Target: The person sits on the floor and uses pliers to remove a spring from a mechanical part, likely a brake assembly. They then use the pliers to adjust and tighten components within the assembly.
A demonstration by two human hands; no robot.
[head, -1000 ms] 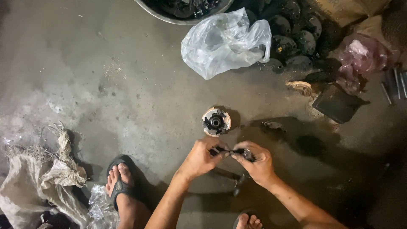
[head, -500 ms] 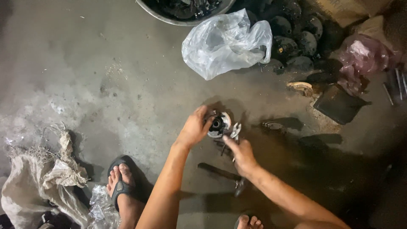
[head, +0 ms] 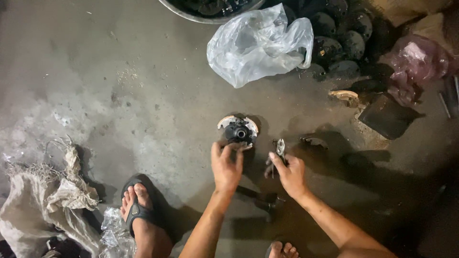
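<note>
Hands have drawn apart: left hand [head: 226,167] now fingers the round metal part [head: 238,131] on the floor [head: 119,95]; right hand [head: 289,172] grips pliers [head: 278,152].

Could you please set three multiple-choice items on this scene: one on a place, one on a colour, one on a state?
1. Where is the clear plastic bag?
A. on the floor beyond the round metal part
B. under the sandal
C. in the right hand

2. What colour is the sandal?
A. white
B. black
C. yellow

3. What does the right hand hold?
A. nothing
B. a cup
C. pliers

Answers: 1 A, the bag lies above the part in the view. 2 B, its straps are dark. 3 C, the fingers wrap the handles, while the left hand touches the part.
</note>
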